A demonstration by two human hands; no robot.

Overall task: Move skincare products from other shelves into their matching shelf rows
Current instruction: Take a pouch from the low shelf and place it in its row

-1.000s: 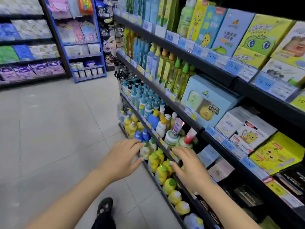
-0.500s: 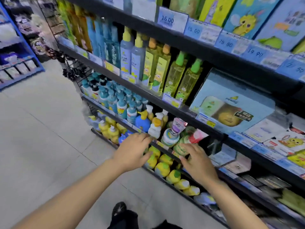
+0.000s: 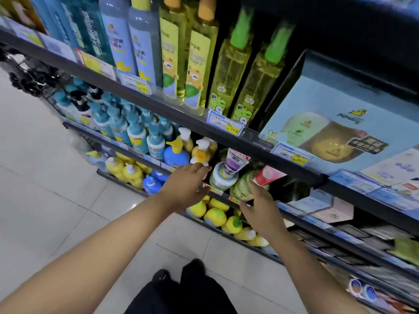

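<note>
Both my hands reach to the second-lowest shelf [image 3: 260,143]. My left hand [image 3: 184,186] is open, fingers stretched toward a white jar with a blue-and-yellow label [image 3: 223,179]. A white tube with a purple band [image 3: 235,160] leans on top of that jar. My right hand [image 3: 260,207] is open too, its fingertips touching a green patterned jar [image 3: 241,189] under a red-and-white tube [image 3: 268,175]. Left of them stand a blue pump bottle [image 3: 175,155] and yellow pump bottles [image 3: 201,152].
Teal pump bottles [image 3: 136,134] fill the same shelf further left. Tall yellow and blue bottles [image 3: 195,60] stand one shelf up beside a light blue gift box [image 3: 340,123]. Yellow round bottles [image 3: 215,216] line the bottom shelf. My shoes [image 3: 179,275] are on the tiled floor.
The view has dropped closer to the shelf. Both hands have moved forward to the jars; the right hand's fingertips now touch the green jar.
</note>
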